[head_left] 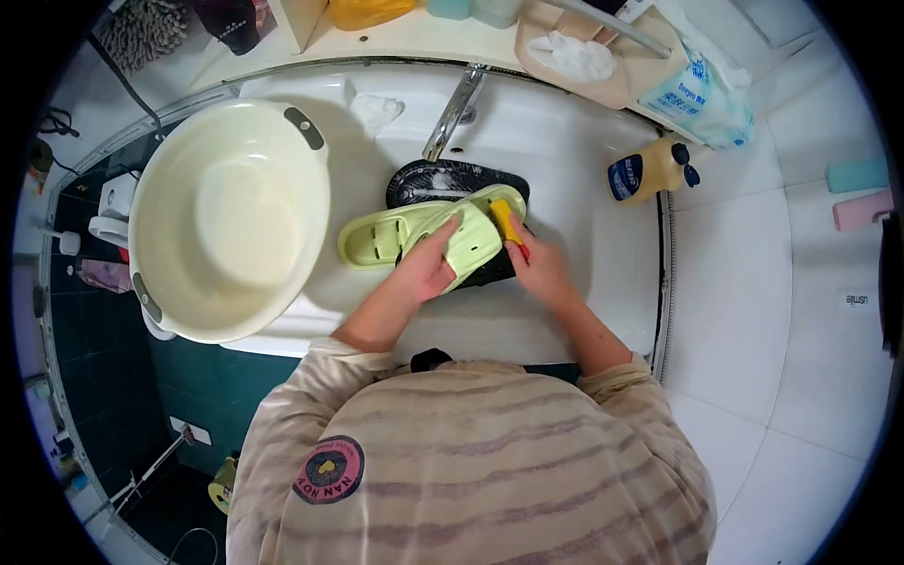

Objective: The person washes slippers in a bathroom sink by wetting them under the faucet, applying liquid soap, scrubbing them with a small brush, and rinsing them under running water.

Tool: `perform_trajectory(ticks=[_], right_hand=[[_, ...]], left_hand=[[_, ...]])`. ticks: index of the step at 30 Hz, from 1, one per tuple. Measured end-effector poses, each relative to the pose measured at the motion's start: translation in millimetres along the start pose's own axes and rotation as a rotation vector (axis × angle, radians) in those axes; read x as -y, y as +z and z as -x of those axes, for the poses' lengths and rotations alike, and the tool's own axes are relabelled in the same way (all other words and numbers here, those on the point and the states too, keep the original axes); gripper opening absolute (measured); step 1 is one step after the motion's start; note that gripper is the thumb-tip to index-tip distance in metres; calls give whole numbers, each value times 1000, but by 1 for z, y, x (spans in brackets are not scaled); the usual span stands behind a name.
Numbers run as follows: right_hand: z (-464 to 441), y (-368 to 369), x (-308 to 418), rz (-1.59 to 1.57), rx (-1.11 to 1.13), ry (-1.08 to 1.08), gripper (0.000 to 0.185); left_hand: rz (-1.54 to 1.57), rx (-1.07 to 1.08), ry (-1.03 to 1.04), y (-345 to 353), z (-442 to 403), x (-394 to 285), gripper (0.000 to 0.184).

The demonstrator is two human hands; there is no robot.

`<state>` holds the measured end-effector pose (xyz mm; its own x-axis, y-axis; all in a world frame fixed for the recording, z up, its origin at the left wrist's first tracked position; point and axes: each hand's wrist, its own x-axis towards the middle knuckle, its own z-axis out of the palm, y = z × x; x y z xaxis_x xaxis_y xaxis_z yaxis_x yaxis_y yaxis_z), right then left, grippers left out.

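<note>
My left hand [428,266] is wrapped round a light green slipper [474,247], holding it tilted over the sink. In my right hand [541,266] is a yellow and red brush handle [509,226], set against the slipper's inner side; its bristles are hidden. A second green slipper [363,243] lies just left, partly under the held one. Behind them a black slipper [443,179] with white foam on it rests below the faucet [454,113]. Another black piece shows beneath the green slipper.
A large cream basin [231,221] stands on the left of the white sink [603,273]. A yellow bottle [648,172] sits at the right edge. Along the back shelf are a pink tray [532,66] and a wipes pack [702,99].
</note>
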<state>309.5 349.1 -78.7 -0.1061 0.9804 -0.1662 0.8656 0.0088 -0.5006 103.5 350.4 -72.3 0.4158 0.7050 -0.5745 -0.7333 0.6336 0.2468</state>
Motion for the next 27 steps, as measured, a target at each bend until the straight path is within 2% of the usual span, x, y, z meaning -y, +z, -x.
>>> perform_trajectory(ticks=[2, 3, 4, 6, 7, 9, 10, 12, 13, 15, 16, 17, 18, 19, 20, 22, 23, 25, 26, 27], right_hand=[[-1, -3, -10, -154, 6, -30, 43], [-6, -14, -18, -157, -6, -24, 43], [-12, -33, -26, -216, -57, 20, 42], [-21, -50, -31, -266, -103, 78, 41], [-26, -48, -26, -195, -75, 79, 41], [-21, -12, -16, -154, 12, 23, 42], [-6, 8, 12, -173, -20, -56, 43], [-1, 7, 23, -198, -98, -151, 47], [1, 1, 25, -208, -97, -144, 47], [5, -23, 22, -132, 10, -171, 49], [7, -29, 30, -124, 6, -166, 49], [11, -30, 41, -56, -10, -335, 49], [13, -29, 48, 9, -24, -505, 48], [9, -20, 44, -40, -33, -522, 46], [-4, -19, 30, -45, -36, -520, 46], [-25, -20, -4, -27, -44, -44, 48], [-25, -18, -10, -26, -47, -47, 48], [-29, -17, -19, -2, -152, -25, 48], [-20, -11, -4, 6, -145, -26, 48], [-3, -1, 25, -84, -118, -203, 48]], left_hand=[[-351, -173, 91, 15, -9, 3, 47], [-772, -290, 205, 30, 3, 7, 45], [-855, -112, 335, -10, -27, 27, 42], [-1087, 52, 587, -29, -27, 46, 38], [-1091, 62, 574, -36, -32, 47, 38], [-1238, -83, 310, -41, -43, 42, 33], [-1258, -172, 145, -23, -27, 30, 33], [-1153, -54, 399, -47, -33, 39, 36], [-1162, -56, 390, -48, -31, 38, 36], [-1356, -56, 179, -44, -28, 39, 41], [-1353, -45, 181, -39, -25, 40, 41], [-1532, 61, 194, -34, -18, 44, 44], [-1586, 81, 172, -36, -19, 45, 48], [-1639, 102, 152, -37, -19, 46, 53], [-1575, -66, 32, -6, 0, 31, 55], [-1566, -167, -196, -4, -7, 18, 55], [-1566, -166, -191, -12, -9, 20, 55], [-1432, -133, 140, -34, -21, 29, 56], [-1422, -132, 138, -38, -27, 27, 56], [-1447, -169, 41, -41, -33, 25, 55]])
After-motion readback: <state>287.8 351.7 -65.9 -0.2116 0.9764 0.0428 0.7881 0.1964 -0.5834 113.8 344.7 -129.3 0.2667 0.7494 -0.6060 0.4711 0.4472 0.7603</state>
